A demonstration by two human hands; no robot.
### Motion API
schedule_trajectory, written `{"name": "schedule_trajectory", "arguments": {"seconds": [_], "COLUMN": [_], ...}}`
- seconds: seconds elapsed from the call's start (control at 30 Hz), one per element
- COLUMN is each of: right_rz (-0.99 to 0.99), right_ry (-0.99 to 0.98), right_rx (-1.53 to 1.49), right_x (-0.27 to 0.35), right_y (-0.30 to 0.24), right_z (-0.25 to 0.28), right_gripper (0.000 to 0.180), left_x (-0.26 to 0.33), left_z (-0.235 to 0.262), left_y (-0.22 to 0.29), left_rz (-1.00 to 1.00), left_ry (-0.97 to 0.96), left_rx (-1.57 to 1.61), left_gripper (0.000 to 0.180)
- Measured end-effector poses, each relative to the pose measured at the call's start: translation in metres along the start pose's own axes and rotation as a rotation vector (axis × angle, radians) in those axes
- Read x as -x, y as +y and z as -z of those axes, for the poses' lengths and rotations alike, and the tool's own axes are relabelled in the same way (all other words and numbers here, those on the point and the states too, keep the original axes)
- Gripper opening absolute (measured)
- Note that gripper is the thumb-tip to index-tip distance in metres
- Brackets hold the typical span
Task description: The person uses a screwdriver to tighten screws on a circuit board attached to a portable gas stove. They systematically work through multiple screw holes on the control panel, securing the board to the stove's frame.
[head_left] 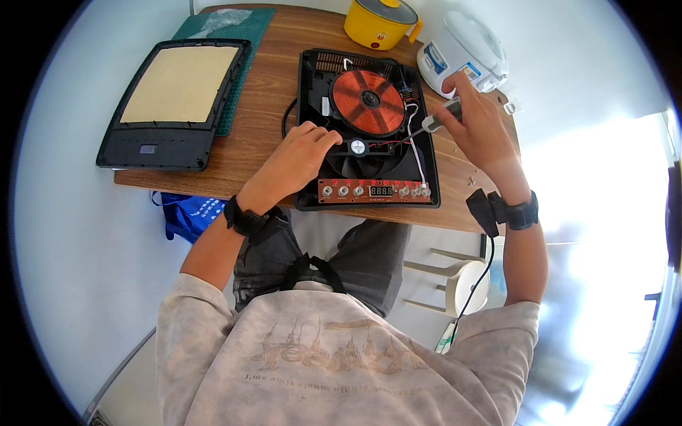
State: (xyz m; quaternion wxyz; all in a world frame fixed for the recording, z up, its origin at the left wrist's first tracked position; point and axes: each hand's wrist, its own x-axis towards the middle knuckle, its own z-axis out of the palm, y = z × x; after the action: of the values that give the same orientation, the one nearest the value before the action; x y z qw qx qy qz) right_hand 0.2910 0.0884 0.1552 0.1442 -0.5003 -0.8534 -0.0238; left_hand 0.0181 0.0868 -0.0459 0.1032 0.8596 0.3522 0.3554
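Observation:
In front of me lies an opened induction cooker base (pixel 308 92), a black shell with a round copper coil (pixel 387 106), a black cooling fan (pixel 357 148) and a brown control board (pixel 366 199) along its near edge. My right hand (pixel 484 131) grips a screwdriver (pixel 432 123) by its grey handle. Its shaft slants down to the left, toward the fan's right side; whether the tip touches a screw is too small to tell. My left hand (pixel 298 157) is closed at the fan's left side, with its fingertips partly hidden.
On the left, the cooker's black top cover (pixel 114 145) with a beige sheet (pixel 181 82) rests partly on a green cutting mat (pixel 252 42). A yellow pot (pixel 376 28) and white rice cooker (pixel 458 53) stand behind. Small screws (pixel 471 181) lie on the table's right.

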Motion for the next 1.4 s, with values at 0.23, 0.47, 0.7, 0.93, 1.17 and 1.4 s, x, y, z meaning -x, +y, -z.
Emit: {"name": "schedule_trajectory", "arguments": {"seconds": [0.23,0.47,0.7,0.93,1.17,1.4], "right_rz": [-0.023,-0.036,-0.026,0.046,0.012,-0.113], "right_ry": [-0.044,-0.029,-0.084,-0.120,-0.137,-0.074], "right_rx": [-0.165,-0.189,-0.216,-0.246,-0.273,0.016], "right_x": [-0.006,-0.012,-0.014,-0.014,-0.008,-0.005], "right_y": [-0.013,-0.014,-0.011,-0.009,-0.007,-0.021], "right_z": [0.002,-0.002,-0.009,-0.006,-0.008,-0.012], "right_gripper": [0.032,0.027,0.028,0.027,0.025,0.034], "left_x": [0.000,0.001,0.001,0.002,0.001,0.000], "left_z": [-0.002,-0.003,0.003,-0.002,-0.002,0.000], "left_y": [-0.004,-0.003,-0.001,-0.003,-0.002,-0.001], "left_rz": [-0.018,-0.018,0.014,-0.021,-0.010,-0.007], "left_ry": [0.001,0.021,-0.048,0.011,0.010,-0.016], "left_rx": [-0.018,0.003,0.014,-0.011,-0.014,-0.023], "left_gripper": [0.036,0.035,0.037,0.033,0.035,0.035]}}
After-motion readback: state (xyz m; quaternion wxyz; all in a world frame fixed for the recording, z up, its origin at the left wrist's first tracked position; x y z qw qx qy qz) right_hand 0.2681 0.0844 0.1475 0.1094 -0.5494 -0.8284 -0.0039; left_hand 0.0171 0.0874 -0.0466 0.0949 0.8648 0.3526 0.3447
